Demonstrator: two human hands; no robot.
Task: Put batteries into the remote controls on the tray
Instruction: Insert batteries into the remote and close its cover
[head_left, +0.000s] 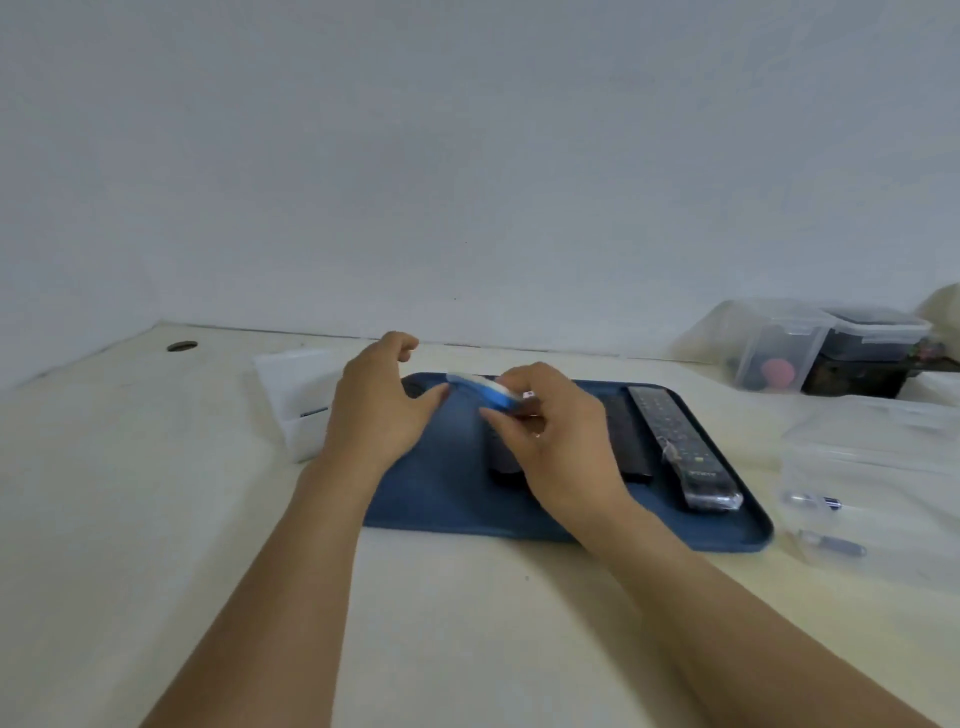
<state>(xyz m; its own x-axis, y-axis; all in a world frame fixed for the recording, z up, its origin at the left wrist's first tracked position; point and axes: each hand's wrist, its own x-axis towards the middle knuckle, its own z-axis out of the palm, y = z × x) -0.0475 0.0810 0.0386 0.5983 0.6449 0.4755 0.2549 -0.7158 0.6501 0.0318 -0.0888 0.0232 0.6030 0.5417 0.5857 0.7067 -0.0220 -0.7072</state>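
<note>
Blue tray (441, 499) on the bench carries the remotes; one white-blue remote (483, 392) is lifted above it. Your right hand (561, 441) grips it; your left hand (376, 410) is spread, thumb touching its far end. Step: preparing this remote. Next, expose the compartment, then fetch batteries (826, 543) from the clear box at right.

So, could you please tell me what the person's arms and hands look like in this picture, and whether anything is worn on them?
Both forearms are bare: no sleeves, watch or gloves show. The left hand and right hand appear to carry no rings or markings.
</note>
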